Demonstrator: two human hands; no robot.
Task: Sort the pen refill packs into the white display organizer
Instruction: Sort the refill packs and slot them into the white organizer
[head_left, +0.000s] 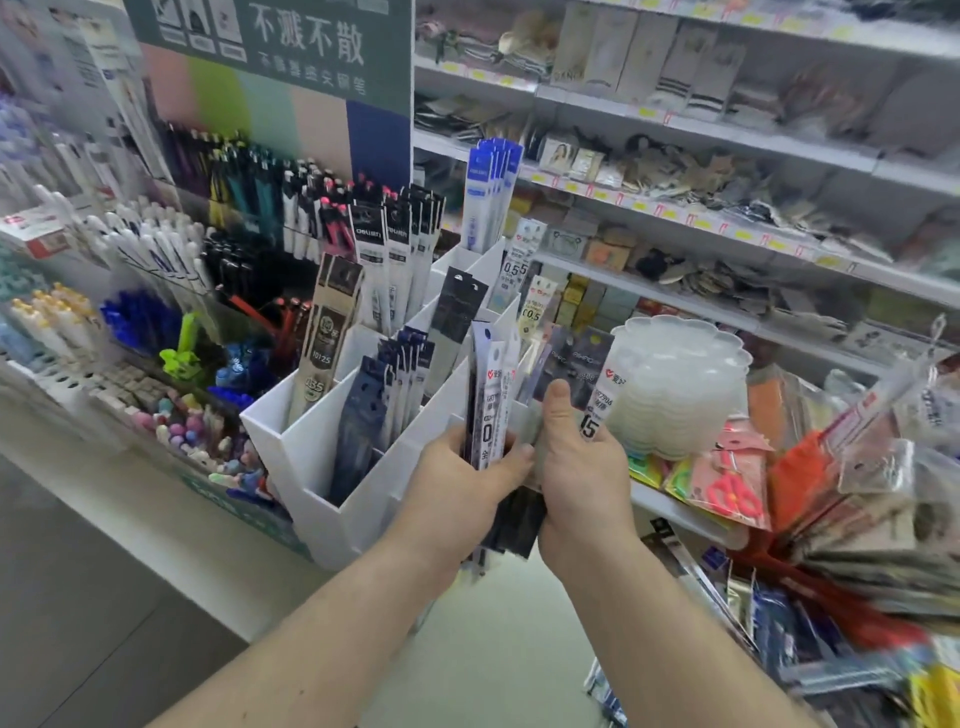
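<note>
A mixed bundle of packs is held at centre frame, just in front of the organizer. The left hand is curled round the bundle's lower half, thumb across the front. The right hand grips the right side of the fan, with its thumb laid on a grey pack near the top. Neither hand is free.

Step in hand, as judged: one pack is being singled out of the fan for slotting.

How it is best done:
- Bundle to be kept clamped low by the left hand, so the tops stay fanned and the labels readable.
- One pack only to be peeled off by the right thumb and fingers; the sleeves look slick, so two may slide out together.
- Label to be matched before release: dark navy packs sit in the front middle cell, a beige pack in the front left cell, blue-topped packs in the back cell at upper centre.
- Pack to be lowered upright, bottom edge first, inside the divider rather than onto its rim.
- The clear dishes just right of the hands should be kept off by the right elbow and wrist.

Print on the held packs is partly blurred; the exact types cannot be read.
</note>
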